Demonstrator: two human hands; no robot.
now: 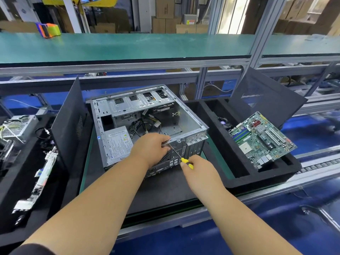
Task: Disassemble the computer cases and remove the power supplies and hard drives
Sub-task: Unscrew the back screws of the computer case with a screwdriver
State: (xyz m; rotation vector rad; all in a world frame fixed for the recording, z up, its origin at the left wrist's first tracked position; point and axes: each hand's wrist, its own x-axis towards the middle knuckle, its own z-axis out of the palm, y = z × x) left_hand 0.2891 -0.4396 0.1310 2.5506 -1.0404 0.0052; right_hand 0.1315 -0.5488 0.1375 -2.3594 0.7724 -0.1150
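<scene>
Computer case (191,124): left hand (152,146) grips near rim, right hand (196,166) pinches screwdriver (181,156); keep tip square in rear screw, case steadied.

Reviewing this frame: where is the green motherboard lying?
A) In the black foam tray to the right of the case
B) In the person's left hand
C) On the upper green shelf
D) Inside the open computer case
A: the motherboard rests tilted across the black foam tray to the right of the open computer case, apart from both hands.
</scene>
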